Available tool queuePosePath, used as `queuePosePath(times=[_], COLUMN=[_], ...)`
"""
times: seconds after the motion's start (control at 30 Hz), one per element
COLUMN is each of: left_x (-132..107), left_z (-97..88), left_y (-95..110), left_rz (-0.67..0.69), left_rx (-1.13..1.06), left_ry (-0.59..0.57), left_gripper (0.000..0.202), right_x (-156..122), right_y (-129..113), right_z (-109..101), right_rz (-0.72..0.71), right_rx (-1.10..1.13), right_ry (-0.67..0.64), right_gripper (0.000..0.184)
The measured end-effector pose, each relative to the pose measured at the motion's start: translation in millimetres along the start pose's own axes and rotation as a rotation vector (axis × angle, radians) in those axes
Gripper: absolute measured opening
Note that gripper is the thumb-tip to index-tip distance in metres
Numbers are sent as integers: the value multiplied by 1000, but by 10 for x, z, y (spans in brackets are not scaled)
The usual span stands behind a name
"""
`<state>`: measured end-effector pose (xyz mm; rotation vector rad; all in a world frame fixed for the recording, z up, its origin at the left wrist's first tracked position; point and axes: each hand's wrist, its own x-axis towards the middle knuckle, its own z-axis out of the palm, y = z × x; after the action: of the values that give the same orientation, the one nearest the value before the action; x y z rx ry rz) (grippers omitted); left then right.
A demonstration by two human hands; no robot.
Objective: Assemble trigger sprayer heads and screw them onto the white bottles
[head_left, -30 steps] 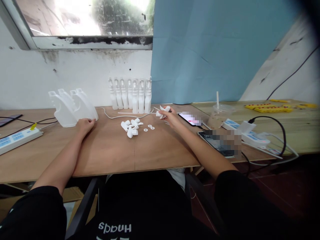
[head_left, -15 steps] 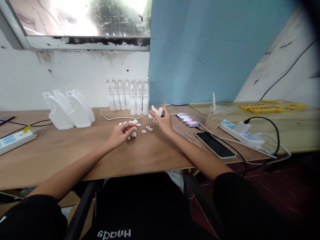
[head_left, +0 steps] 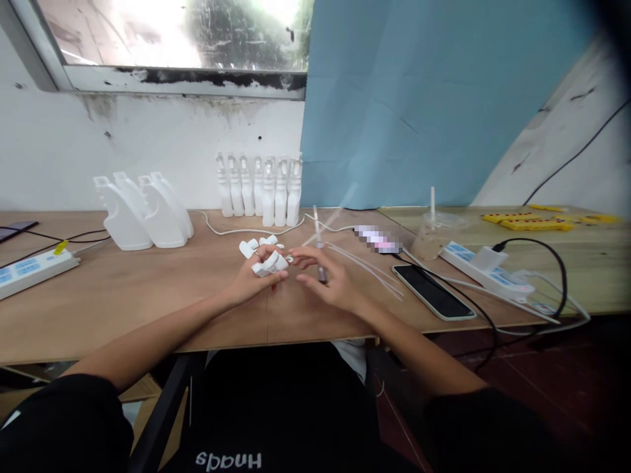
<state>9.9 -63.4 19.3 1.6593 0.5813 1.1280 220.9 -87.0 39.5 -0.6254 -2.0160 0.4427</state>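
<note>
My left hand [head_left: 254,279] is closed around a white plastic spray-head part [head_left: 269,264] just above the wooden table [head_left: 148,295]. My right hand [head_left: 328,279] is beside it, fingers partly spread, with a thin clear tube [head_left: 317,240] standing up between them. A small pile of white spray-head parts [head_left: 256,246] lies just behind my left hand. A few more clear tubes [head_left: 365,266] lie on the table to the right of my right hand.
Several assembled white spray heads [head_left: 259,187] stand in a row against the wall. White bottles [head_left: 142,210] stand at the back left. A power strip [head_left: 34,268] lies far left. A phone [head_left: 434,292], a drink cup [head_left: 434,233], another power strip [head_left: 486,263] and cables lie right.
My left hand went from the bottles to the parts pile and picked up a white part. My right hand came down toward me; the white part it held is gone and a thin tube is now in it.
</note>
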Motion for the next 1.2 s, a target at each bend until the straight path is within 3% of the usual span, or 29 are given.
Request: queuePosePath(times=[0.13, 0.23, 0.37, 0.43, 0.53, 0.77, 1.2], left_x=[-9, 4, 35, 42, 41, 36, 40], left_z=[-31, -55, -87, -103, -124, -121, -139], left_y=[-32, -45, -2, 17, 14, -8, 41], left_rz=[-66, -62, -34, -37, -51, -76, -73], left_rx=[-26, -27, -22, -5, 19, 34, 39], left_ry=[0, 20, 56, 58, 47, 47, 56], left_gripper=[35, 34, 40, 39, 36, 36, 34], right_x=[-441, -851, -1309, -1430, -1483, -1521, -1573], right_y=[67, 233, 415, 435, 360, 84, 169], right_z=[-571, -1040, -1474, -1592, -1692, -1786, -1766], right_rz=[162, 268, 464, 572, 654, 730, 659], right_rx=[-235, -570, -903, -931, -849, -897, -858], right_ry=[269, 426, 378, 299, 295, 540, 525], right_gripper=[25, 27, 38, 36, 33, 29, 37])
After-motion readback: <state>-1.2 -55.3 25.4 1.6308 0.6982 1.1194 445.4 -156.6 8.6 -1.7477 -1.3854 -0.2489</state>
